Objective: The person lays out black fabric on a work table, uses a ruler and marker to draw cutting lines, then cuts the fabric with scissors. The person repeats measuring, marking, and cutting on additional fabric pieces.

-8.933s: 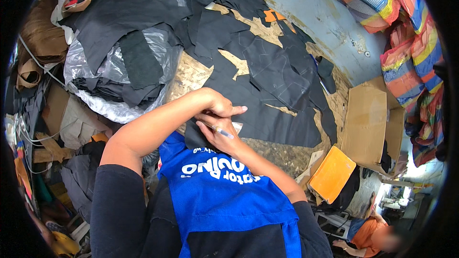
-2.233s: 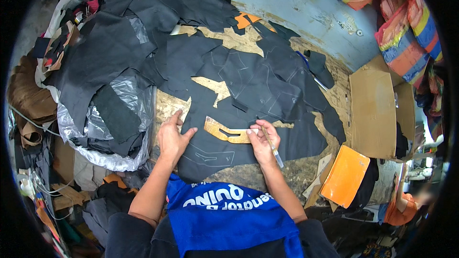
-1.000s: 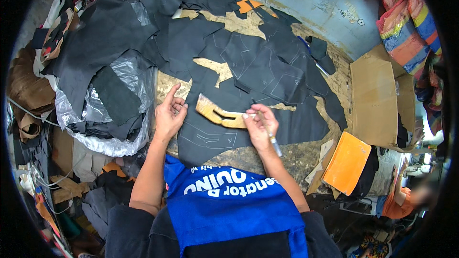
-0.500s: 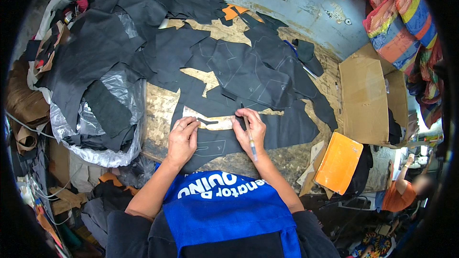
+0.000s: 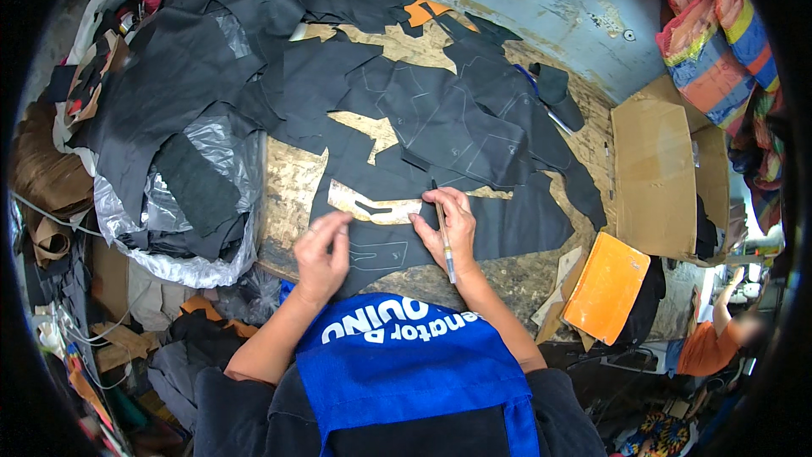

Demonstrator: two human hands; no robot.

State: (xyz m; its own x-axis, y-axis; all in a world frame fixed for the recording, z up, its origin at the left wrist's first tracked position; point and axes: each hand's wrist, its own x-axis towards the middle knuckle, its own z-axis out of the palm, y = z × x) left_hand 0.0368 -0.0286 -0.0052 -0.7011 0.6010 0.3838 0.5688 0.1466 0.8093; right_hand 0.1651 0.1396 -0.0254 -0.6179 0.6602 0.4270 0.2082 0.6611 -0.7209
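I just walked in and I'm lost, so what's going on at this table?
A person is working over black sheet material on a worn table. The right hand holds a pen and has fingers at the right end of a pale slotted template. The left hand is close to the template's left end; contact is unclear. A pale outline shows nearer the person.

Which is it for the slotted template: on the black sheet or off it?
On it: the slotted template lies across the black sheet, with black showing through its slot and the right hand at its right end.
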